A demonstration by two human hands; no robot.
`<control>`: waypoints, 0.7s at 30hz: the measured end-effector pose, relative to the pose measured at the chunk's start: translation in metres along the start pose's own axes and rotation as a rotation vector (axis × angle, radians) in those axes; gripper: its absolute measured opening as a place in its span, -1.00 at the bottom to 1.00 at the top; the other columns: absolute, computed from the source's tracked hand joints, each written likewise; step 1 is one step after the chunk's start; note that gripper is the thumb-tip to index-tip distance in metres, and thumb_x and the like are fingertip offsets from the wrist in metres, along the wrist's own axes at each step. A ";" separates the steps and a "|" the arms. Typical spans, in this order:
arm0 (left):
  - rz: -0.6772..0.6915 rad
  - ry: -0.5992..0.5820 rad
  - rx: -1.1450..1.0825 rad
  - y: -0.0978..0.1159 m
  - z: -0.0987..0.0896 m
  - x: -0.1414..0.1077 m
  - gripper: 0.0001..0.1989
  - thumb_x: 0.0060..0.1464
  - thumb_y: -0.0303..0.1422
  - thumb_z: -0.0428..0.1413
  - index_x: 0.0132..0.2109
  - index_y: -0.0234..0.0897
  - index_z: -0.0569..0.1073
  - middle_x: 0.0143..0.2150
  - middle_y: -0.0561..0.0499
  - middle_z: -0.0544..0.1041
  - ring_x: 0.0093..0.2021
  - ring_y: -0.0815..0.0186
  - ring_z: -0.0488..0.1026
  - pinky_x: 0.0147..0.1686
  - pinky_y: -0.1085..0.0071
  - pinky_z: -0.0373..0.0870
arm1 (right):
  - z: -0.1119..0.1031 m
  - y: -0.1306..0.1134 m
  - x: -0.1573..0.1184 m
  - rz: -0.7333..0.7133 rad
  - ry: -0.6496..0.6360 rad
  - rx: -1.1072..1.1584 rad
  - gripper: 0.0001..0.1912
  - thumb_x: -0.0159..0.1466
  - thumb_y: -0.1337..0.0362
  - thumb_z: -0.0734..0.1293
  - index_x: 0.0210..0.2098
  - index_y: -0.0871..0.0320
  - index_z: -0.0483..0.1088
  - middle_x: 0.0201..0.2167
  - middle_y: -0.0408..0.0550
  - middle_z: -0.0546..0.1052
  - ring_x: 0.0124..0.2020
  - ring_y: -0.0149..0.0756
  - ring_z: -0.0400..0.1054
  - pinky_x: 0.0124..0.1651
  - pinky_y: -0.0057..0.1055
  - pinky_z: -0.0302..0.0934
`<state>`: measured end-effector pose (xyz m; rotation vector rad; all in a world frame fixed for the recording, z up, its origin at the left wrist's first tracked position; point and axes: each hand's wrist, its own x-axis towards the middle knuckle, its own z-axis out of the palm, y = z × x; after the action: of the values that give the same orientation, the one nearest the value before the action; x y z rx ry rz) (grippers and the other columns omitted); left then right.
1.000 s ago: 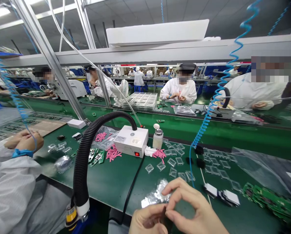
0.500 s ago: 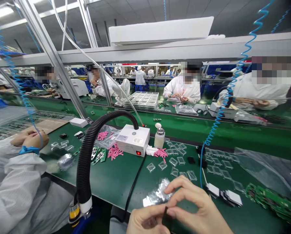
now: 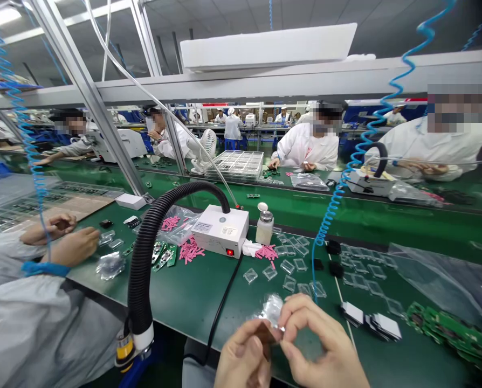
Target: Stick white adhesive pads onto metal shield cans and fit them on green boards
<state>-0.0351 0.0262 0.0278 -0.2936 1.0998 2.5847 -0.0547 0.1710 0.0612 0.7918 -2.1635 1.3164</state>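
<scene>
In my left hand (image 3: 244,357), thumb and fingers are closed round a small, thin, dark flat piece (image 3: 267,331), held tilted just above the bench's near edge. My right hand (image 3: 324,342) meets it from the right, its thumb and forefinger pinched at the piece's right end. Something small and shiny shows at those fingertips, too small to name. Right behind my fingers lies a pile of shiny silvery pieces (image 3: 272,308). Beyond my right hand, clear plastic frames (image 3: 289,283) are spread over the green bench top (image 3: 172,296).
A white box (image 3: 220,231) with a black hose (image 3: 139,258) and cable stands mid-bench, beside a bottle (image 3: 264,229) and pink strips (image 3: 191,250). A blue coiled hose (image 3: 334,207) hangs at right, near green circuit boards (image 3: 447,331). A co-worker's hands (image 3: 77,245) work at left.
The dark piece has turned from upright to tilted, and my left hand has risen slightly. The co-worker's hands at left moved right and apart. The blue hose swung left.
</scene>
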 end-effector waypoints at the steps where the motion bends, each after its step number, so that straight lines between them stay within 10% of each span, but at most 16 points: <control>1: 0.007 0.082 -0.061 -0.001 0.000 0.001 -0.63 -0.33 -0.12 0.33 -0.31 -0.20 0.59 -0.41 0.00 0.56 -0.73 0.69 0.09 -0.78 0.72 -0.09 | 0.003 0.007 -0.004 0.085 0.016 -0.029 -0.89 0.15 0.46 0.22 -0.50 0.26 0.22 -0.41 -0.15 0.38 -0.32 -0.59 0.29 -0.23 -0.69 0.20; 5: 0.028 0.183 -0.174 0.000 -0.003 0.003 -0.63 -0.29 -0.16 0.32 -0.30 -0.28 0.58 -0.34 -0.03 0.58 -0.74 0.67 0.06 -0.84 0.74 -0.04 | 0.020 0.052 -0.022 0.510 -0.156 -0.244 -0.90 0.24 0.34 0.20 -0.39 0.24 0.28 -0.46 -0.16 0.37 -0.44 -0.56 0.26 -0.39 -0.65 0.14; 9: 0.050 0.143 -0.192 0.003 -0.006 -0.001 -0.64 -0.26 -0.19 0.31 -0.26 -0.26 0.58 -0.34 -0.03 0.59 -0.76 0.68 0.06 -0.84 0.75 0.02 | 0.034 0.082 -0.033 0.552 -0.209 -0.362 -0.90 0.11 0.52 0.23 -0.46 0.25 0.34 -0.46 -0.10 0.34 -0.35 -0.39 0.20 -0.28 -0.52 0.09; 14: 0.096 0.171 -0.211 0.005 -0.003 -0.005 -0.62 -0.28 -0.21 0.33 -0.22 -0.17 0.57 -0.24 -0.10 0.60 -0.74 0.67 0.12 -0.83 0.76 0.06 | 0.024 0.052 -0.025 0.494 -0.213 -0.276 -0.86 0.24 0.35 0.24 -0.19 0.11 0.33 -0.12 -0.13 0.31 -0.06 -0.37 0.16 -0.02 -0.44 0.12; 21: 0.146 0.163 -0.183 -0.002 -0.001 -0.003 -0.64 -0.30 -0.22 0.34 -0.25 -0.14 0.56 -0.07 -0.06 0.54 -0.68 0.67 0.20 -0.81 0.77 0.07 | 0.015 0.002 -0.013 0.465 -0.323 0.151 -0.68 0.09 0.41 0.33 -0.14 0.15 0.31 -0.23 -0.15 0.36 -0.23 -0.55 0.26 -0.15 -0.68 0.18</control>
<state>-0.0314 0.0256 0.0268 -0.4911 0.9705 2.8406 -0.0484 0.1606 0.0451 0.6080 -2.6410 1.6913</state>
